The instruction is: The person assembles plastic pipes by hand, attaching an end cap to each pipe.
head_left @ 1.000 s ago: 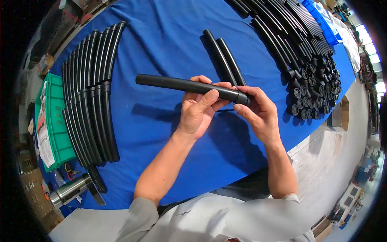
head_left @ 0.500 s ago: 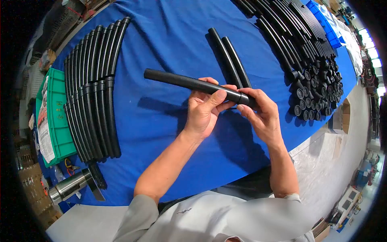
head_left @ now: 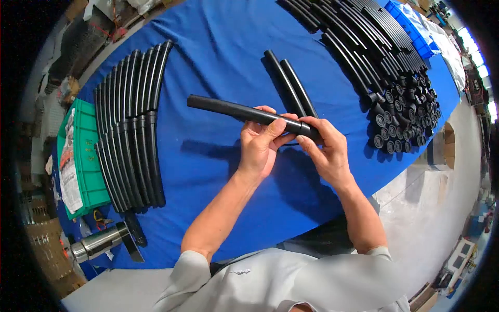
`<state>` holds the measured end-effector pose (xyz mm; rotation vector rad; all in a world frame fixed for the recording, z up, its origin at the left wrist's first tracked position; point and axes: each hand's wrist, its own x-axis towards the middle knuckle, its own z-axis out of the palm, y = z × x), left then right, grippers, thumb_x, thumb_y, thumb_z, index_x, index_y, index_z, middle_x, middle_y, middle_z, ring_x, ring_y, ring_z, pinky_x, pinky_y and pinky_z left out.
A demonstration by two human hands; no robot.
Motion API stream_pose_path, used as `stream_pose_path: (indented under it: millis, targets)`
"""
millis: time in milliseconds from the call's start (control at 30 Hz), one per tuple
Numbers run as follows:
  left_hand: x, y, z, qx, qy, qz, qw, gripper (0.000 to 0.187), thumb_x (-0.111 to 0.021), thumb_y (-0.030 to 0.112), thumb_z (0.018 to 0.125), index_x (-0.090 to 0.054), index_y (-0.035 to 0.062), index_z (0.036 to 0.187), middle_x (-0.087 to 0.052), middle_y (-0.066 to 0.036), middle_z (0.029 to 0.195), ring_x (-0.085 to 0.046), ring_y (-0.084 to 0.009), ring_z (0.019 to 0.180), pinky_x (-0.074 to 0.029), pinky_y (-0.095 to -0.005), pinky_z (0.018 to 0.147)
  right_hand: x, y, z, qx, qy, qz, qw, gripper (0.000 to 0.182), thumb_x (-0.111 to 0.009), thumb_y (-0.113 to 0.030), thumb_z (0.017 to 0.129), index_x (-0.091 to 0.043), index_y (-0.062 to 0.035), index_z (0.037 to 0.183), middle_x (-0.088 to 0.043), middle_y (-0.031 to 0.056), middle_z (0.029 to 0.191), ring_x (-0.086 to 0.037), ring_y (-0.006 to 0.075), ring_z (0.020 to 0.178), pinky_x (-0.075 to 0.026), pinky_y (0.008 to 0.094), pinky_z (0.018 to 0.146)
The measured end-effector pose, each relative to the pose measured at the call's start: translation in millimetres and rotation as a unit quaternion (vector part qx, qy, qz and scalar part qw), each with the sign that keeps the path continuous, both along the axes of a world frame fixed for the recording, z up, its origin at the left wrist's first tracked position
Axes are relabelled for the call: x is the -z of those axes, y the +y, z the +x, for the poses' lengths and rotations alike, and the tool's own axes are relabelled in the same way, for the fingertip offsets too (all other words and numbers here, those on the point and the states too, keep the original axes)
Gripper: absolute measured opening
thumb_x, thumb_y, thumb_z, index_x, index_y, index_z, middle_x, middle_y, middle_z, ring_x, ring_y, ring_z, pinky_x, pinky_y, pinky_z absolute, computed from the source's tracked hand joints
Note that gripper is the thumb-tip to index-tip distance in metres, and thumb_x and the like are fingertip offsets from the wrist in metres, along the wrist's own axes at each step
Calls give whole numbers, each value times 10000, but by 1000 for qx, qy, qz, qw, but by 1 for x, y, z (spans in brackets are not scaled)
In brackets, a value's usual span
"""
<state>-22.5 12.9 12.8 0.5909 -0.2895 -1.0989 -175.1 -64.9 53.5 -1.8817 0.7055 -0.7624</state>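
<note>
A black tube (head_left: 223, 107) lies across both hands in the middle of the view, its free end pointing left. My left hand (head_left: 258, 148) is wrapped round the tube, thumb on top. At the tube's right end, my right hand (head_left: 330, 152) grips a black end cap (head_left: 307, 130) between thumb and fingers. A thin seam shows between cap and tube; how deep the cap sits inside cannot be seen. Just beyond my hands, two more black tubes (head_left: 285, 83) lie side by side on the blue cloth (head_left: 218, 171).
Rows of capped black tubes (head_left: 138, 140) lie at the left beside a green crate (head_left: 86, 161). A steel cylinder (head_left: 101, 243) rests at the near left edge. At the right are loose black caps (head_left: 397, 117), many tubes (head_left: 358, 41) and a blue basket (head_left: 410, 28).
The right hand and the cap have shifted slightly left, and the seam by the cap looks narrower. The camera view has tilted a little. Both hands keep their hold.
</note>
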Motion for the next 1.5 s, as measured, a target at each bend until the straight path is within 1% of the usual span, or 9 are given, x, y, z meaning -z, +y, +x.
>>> stream_pose_path:
  millis: [167,267,333,433,1067,1233,1333,1467,1500]
  targets:
    - [-10,-11,19,10,22,-36,999,203,-691,209,973,-616,94,1122,-711,-182,1174,-659,-331,1171,-542,-510,1021,-1,-8,2,9,-12,-41,999,327,-756,-127,889,-648,-2,1172,-637,139,923,-646,258,803,-517,341,707]
    - [-14,-25,52,-26,167,-92,981,305,-680,379,968,-653,80,1022,-724,-106,1065,-641,-299,1145,-466,-486,1075,4,-14,3,16,-1,-118,993,349,-764,-119,869,-623,-7,1167,-624,151,937,-637,308,818,-519,375,720]
    - [1,-38,61,42,281,-165,944,405,-635,440,994,-553,141,735,-476,30,646,-484,-135,614,-476,-344,740,3,-9,3,3,32,-143,989,390,-782,-123,845,-591,-19,1168,-628,167,993,-643,359,852,-532,425,740]
    - [7,-43,57,-17,251,-114,961,478,-595,427,1027,-473,160,650,-367,44,526,-368,-105,469,-383,-298,571,3,-1,6,-11,87,-208,974,376,-799,-187,835,-603,-48,1123,-615,161,954,-644,371,831,-541,454,721]
    - [21,-42,68,52,228,-154,960,417,-512,233,1054,-412,145,659,-325,49,524,-306,-70,450,-347,-262,530,35,8,22,-2,135,-259,956,266,-726,-160,849,-566,-26,1014,-599,146,841,-655,339,766,-535,453,662]
    - [16,-42,69,67,214,-165,961,372,-509,228,1064,-456,119,712,-345,27,522,-317,-79,439,-373,-265,506,32,5,19,-20,19,-170,985,315,-725,-201,859,-582,-6,1060,-634,191,869,-655,378,782,-516,484,668]
    - [13,-44,64,99,225,-185,951,365,-507,235,1066,-463,117,724,-350,25,518,-326,-83,437,-396,-271,531,3,0,6,-95,106,114,983,410,-737,-239,879,-615,11,1180,-661,163,929,-674,353,839,-541,433,697]
    - [17,-46,64,124,208,-201,949,359,-529,261,1062,-470,116,739,-360,23,528,-345,-86,456,-415,-276,565,30,11,10,-11,112,-177,978,384,-729,-261,899,-636,4,1159,-653,165,894,-663,352,803,-526,444,683]
    - [16,-45,62,117,214,-190,951,360,-539,269,1059,-472,115,741,-363,21,534,-351,-87,465,-415,-278,568,30,10,8,-9,73,-163,984,378,-737,-253,893,-633,-10,1163,-639,162,877,-659,337,796,-527,443,675]
